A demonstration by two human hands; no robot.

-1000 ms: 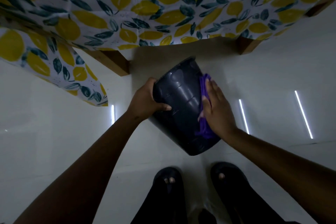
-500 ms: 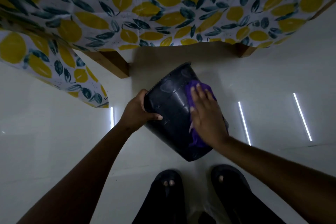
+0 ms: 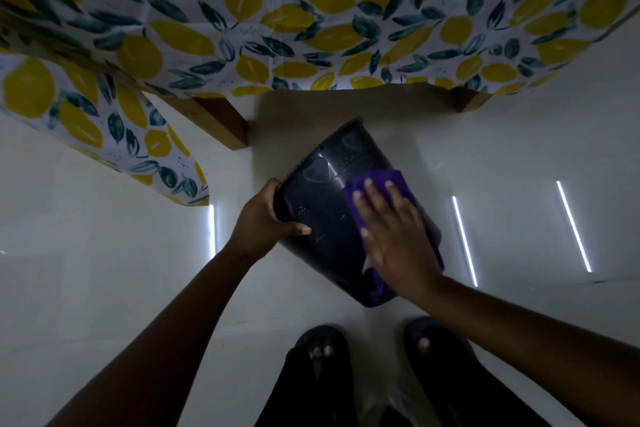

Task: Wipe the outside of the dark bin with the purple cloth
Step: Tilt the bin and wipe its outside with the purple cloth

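The dark bin (image 3: 325, 218) is tilted in the air above the white floor, its rim toward the table and its base toward my feet. My left hand (image 3: 263, 222) grips the bin's left side, thumb across the wall. My right hand (image 3: 394, 236) lies flat with fingers spread, pressing the purple cloth (image 3: 377, 182) against the bin's right side. The cloth shows above my fingertips and again below my palm near the base. The bin's inside is hidden.
A table with a lemon-print cloth (image 3: 311, 17) overhangs just beyond the bin, with wooden legs (image 3: 221, 121) left and right. My feet in dark sandals (image 3: 322, 347) stand directly below the bin. Bright light streaks (image 3: 464, 239) reflect on the glossy floor.
My right hand has slid with the cloth from the bin's right edge onto its upper face and spread flat. The bin has turned and shifted slightly left in my left hand.
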